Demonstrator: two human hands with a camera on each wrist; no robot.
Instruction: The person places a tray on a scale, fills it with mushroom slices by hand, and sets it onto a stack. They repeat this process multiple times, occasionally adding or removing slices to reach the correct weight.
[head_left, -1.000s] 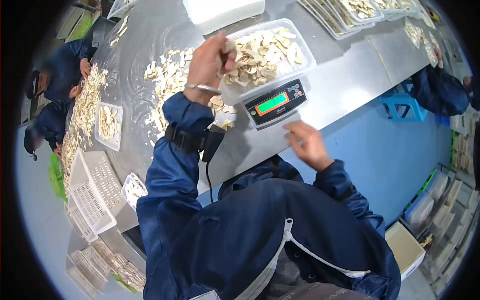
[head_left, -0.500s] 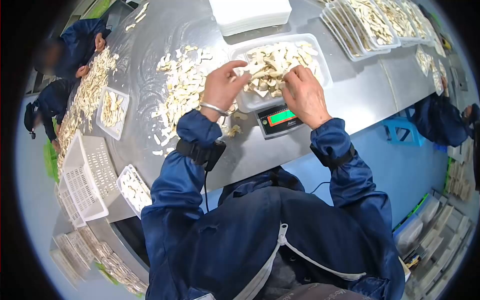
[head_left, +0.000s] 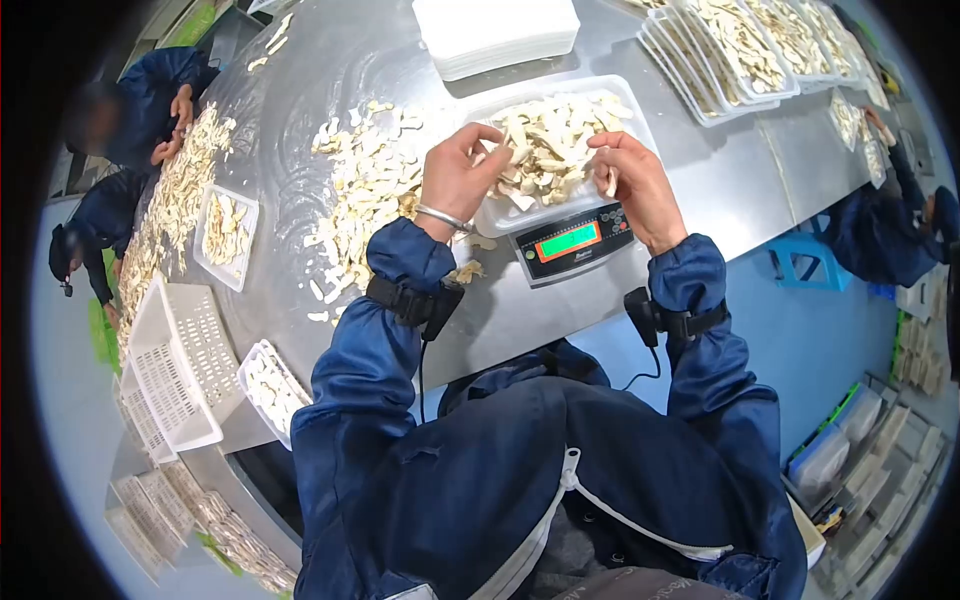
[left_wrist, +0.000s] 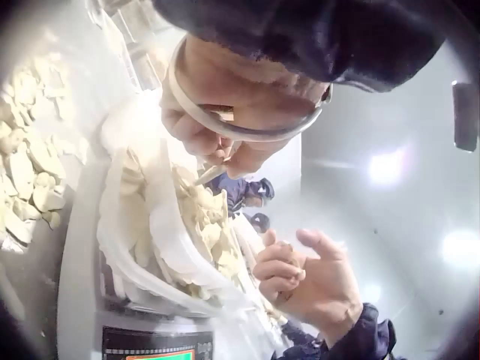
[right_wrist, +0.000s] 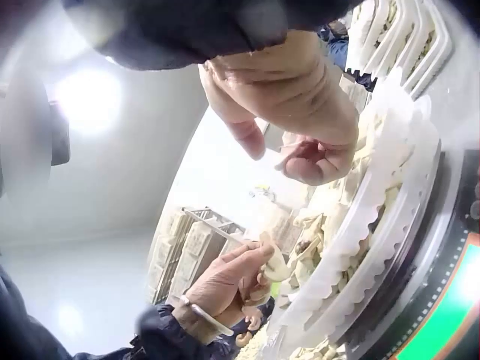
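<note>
A clear plastic tray heaped with pale slices rests on a scale with a lit green display. Over the tray's left side, my left hand pinches a slice, plainest in the right wrist view. My right hand is above the tray's right side, fingers curled round a small pale piece. In the left wrist view both the left hand and the right hand are raised off the heap.
Loose slices are spread left of the scale. A stack of white trays stands behind, filled trays at back right. A white basket and small tray are at left. People work across the table.
My right hand has come up from in front of the scale to the tray, then drawn slightly back off the heap with a piece. My left hand has stayed near the tray's left side.
</note>
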